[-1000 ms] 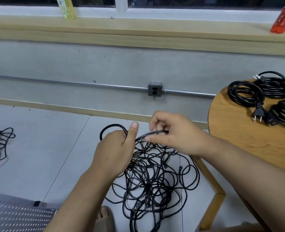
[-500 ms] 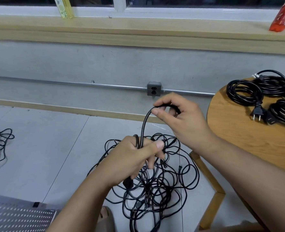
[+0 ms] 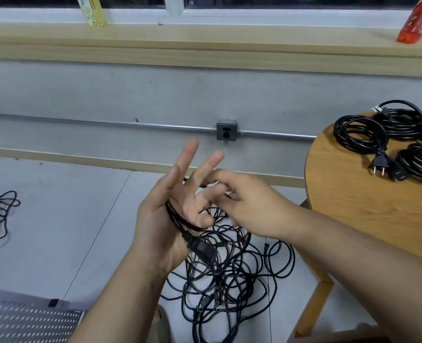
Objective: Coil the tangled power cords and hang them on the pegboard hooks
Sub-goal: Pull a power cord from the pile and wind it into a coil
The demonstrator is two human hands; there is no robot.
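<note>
- The left hand (image 3: 170, 206) was splayed, fingers straight, gripping nothing: the thin black power cord (image 3: 177, 219) lay slantwise across its palm.
- Its black moulded plug (image 3: 203, 251) hung off the palm's heel, above the tangled black heap (image 3: 229, 280) on the grey floor (image 3: 69, 219).
- The right hand (image 3: 252, 209), just beside the left fingers, pinched the cord's run; nearer for the next wrap, I judged.

We hold our left hand (image 3: 155, 226) upright, fingers spread, while our right hand's (image 3: 249, 206) curled fingers pinch a thin black power cord (image 3: 180, 222).
</note>
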